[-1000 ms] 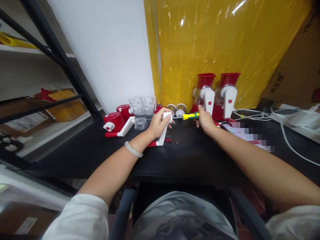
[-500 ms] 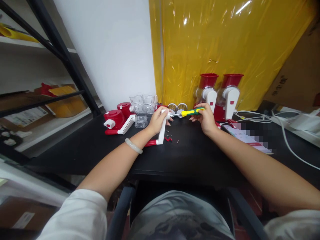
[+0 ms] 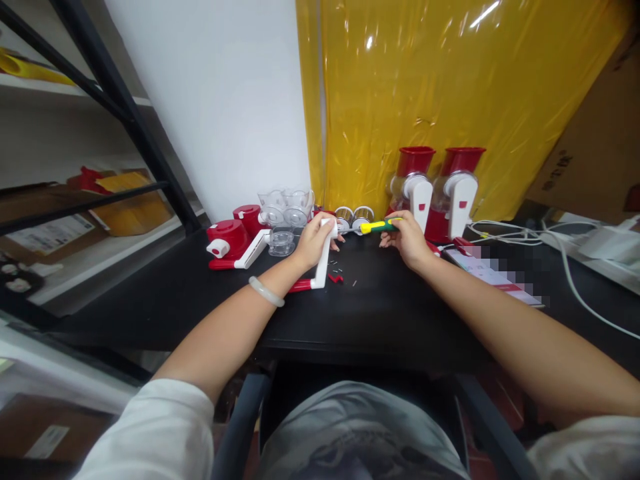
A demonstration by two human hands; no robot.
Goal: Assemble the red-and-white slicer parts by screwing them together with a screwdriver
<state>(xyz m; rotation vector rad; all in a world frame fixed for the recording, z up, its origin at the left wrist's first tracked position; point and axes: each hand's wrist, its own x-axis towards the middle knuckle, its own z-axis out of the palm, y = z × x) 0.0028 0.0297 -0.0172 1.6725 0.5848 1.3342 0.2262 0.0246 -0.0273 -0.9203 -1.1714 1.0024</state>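
Well forward, left hand (image 3: 314, 243) around white crank (image 3: 323, 264), right hand (image 3: 411, 241) around screwdriver (image 3: 373, 227).

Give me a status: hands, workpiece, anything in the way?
Left hand gripping white crank handle. Right hand holding yellow-green screwdriver, pointed toward it; tip contact unclear. Nothing visibly blocking; small red part on table nearby.

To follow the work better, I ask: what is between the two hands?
In the head view, the screwdriver: the right hand holds it, pointed toward the crank in the left hand. Two drums are behind.
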